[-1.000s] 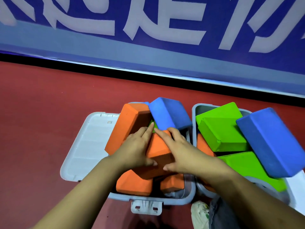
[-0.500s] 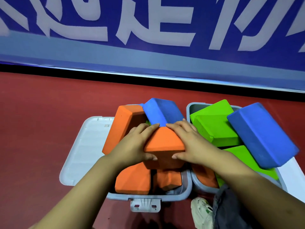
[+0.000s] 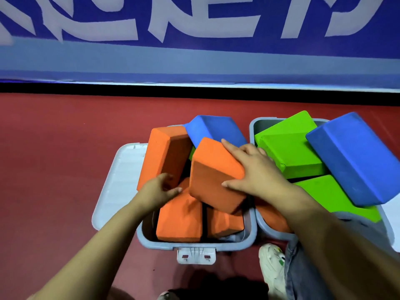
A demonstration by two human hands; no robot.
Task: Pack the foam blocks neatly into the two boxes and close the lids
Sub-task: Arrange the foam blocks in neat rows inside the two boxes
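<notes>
Orange block (image 3: 213,174): tilted atop left box (image 3: 194,243), centre frame. Right hand (image 3: 255,172) clasps its 3 o'clock edge; left hand (image 3: 158,189), fingers loosely curled, reaches underneath. Probably light, squashy, grippy; hold across short sides.

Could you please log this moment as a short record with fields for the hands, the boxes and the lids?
right hand: grips the raised orange block
left hand: reaches into the left box, onto the orange blocks there
right box: green blocks and a blue block piled above the rim
left lid: open, flat on the floor
packing: untidy
</notes>
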